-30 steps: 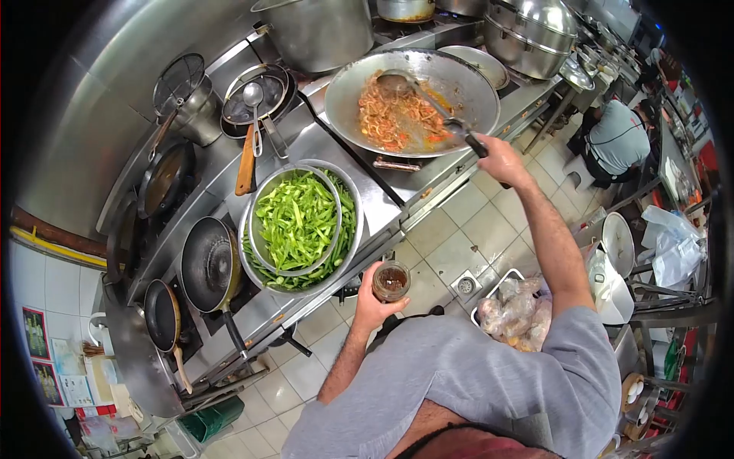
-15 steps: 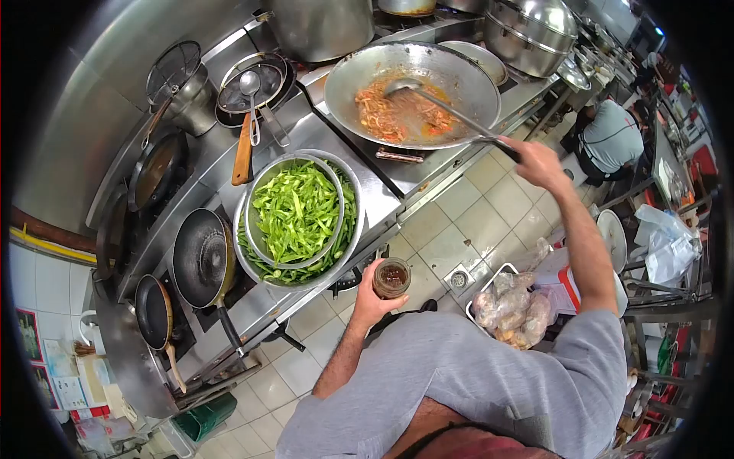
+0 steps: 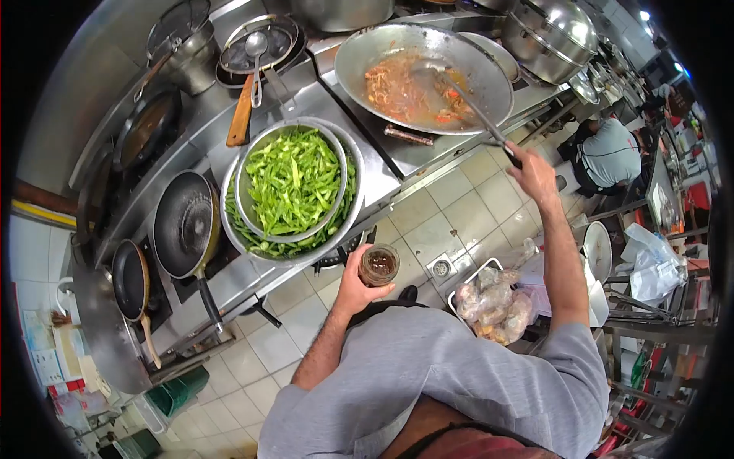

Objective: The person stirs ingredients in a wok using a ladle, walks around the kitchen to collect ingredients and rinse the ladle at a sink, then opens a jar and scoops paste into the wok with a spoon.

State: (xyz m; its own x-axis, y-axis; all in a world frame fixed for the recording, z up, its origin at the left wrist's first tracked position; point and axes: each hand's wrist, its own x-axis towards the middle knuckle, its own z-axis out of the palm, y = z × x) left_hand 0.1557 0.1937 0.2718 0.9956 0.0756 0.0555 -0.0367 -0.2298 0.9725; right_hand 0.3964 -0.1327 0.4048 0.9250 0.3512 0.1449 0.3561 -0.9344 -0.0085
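My right hand [image 3: 534, 177] is wrapped round the dark handle of a long ladle [image 3: 483, 116]. The ladle's bowl rests among reddish-brown food and broth [image 3: 409, 88] in a large metal wok [image 3: 474, 57]. In my left hand [image 3: 359, 289] is a small glass jar [image 3: 380, 265] with something brown inside, held near my body over the floor. Ahead of that hand, a metal bowl of sliced green vegetables [image 3: 294, 183] sits within a wider bowl [image 3: 356, 197] holding more greens.
Black frying pans [image 3: 185, 222] stand on the burners at left. A wooden-handled tool [image 3: 241, 115] and a spoon [image 3: 257, 46] lie at the back. A crate of bagged food [image 3: 493, 306] is on the floor. Another person [image 3: 608, 157] bends over at far right.
My view has shifted slightly. The ladle's bowl has moved right within the wok, and more broth shows around the food. My left hand still holds the jar.
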